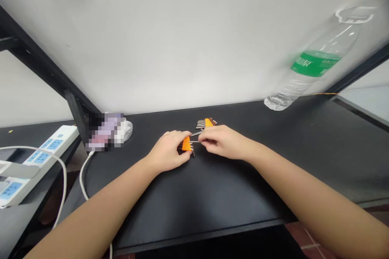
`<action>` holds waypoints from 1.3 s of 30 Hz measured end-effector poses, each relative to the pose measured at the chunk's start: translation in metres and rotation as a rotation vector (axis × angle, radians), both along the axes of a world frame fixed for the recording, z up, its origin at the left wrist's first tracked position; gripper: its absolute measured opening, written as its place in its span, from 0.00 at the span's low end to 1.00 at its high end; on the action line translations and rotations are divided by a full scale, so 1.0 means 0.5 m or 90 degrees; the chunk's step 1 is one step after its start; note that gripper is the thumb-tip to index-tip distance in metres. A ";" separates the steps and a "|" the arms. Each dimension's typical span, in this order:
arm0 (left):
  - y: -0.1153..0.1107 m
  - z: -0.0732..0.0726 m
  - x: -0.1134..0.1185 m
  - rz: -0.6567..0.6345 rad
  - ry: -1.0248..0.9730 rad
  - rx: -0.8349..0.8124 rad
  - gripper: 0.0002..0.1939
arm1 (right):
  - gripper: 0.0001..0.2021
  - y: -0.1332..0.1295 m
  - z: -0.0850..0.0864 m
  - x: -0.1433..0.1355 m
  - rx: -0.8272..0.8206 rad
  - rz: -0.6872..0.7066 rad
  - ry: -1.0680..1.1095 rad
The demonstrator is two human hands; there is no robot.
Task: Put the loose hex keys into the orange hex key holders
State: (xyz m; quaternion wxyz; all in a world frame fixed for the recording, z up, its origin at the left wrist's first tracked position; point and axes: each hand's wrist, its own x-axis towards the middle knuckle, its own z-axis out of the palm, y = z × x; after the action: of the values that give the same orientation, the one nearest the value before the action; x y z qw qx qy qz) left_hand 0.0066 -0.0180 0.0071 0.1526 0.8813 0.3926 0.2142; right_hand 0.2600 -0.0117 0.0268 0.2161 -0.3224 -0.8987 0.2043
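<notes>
My left hand [170, 150] is closed around an orange hex key holder [186, 144], with several short bent key ends showing at its lower right side. Between the fingers of my right hand [223, 141] is a thin metal hex key [195, 141], whose other end meets the holder; I cannot tell how deep it sits. Just above, another metal key [197, 133] lies between the two hands. Behind my right hand, a second orange holder [208, 122] rests on the black table [194, 198], filled with several hex keys. My right fingers partly hide it.
A large clear water bottle [316, 62] with a green label stands at the back right by the white wall. At left are a blurred-out item beside a white crumpled bag [125, 130], a white power strip [39, 162], a white cable [83, 178] and a black metal frame [45, 64].
</notes>
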 end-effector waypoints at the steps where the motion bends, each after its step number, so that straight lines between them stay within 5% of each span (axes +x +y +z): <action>1: 0.000 0.001 0.001 -0.001 -0.002 -0.002 0.23 | 0.08 0.000 0.000 0.002 0.007 -0.004 0.003; 12: -0.001 0.002 0.001 -0.018 0.022 0.006 0.24 | 0.10 -0.009 0.004 -0.006 0.032 0.010 0.002; 18: -0.007 0.020 0.007 -0.050 0.015 0.005 0.13 | 0.08 -0.014 -0.008 -0.027 -0.077 -0.007 0.135; 23: -0.008 0.021 0.006 -0.041 -0.019 -0.004 0.14 | 0.07 -0.004 -0.028 -0.030 -0.164 -0.040 0.199; 32: 0.002 -0.006 -0.003 -0.012 -0.037 -0.018 0.26 | 0.11 0.028 -0.043 0.008 0.065 -0.118 -0.001; 39: 0.011 -0.015 -0.004 0.019 -0.018 -0.038 0.31 | 0.10 0.042 -0.063 0.020 0.094 -0.116 -0.150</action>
State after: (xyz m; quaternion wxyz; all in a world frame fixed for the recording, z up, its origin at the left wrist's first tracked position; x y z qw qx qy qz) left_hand 0.0045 -0.0126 -0.0004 0.1810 0.8674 0.4097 0.2168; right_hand 0.2699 0.0096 -0.0045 0.1502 -0.4075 -0.8974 0.0783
